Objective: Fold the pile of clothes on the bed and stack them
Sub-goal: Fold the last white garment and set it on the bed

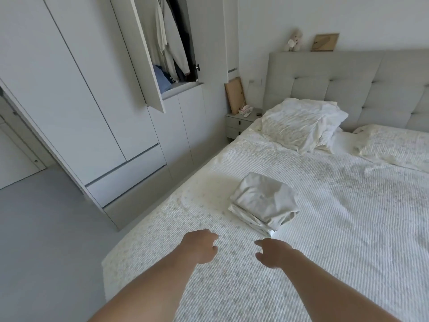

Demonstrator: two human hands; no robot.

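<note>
Hovering over bed (325, 228) | left hand (199, 248) + right hand (274, 252) loosely curled, holding nothing, just short of stack (264, 203) | stack folded, no loose pile visible | tip: square edges, press flat, check for leftovers

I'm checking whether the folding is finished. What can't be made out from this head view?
- Folded stack: the number of pieces; its layers blur together.
- Bed: right side cut off by the frame edge, so more clothes may lie there.
- Left hand and right hand: palms face away, fingertips hidden.
</note>
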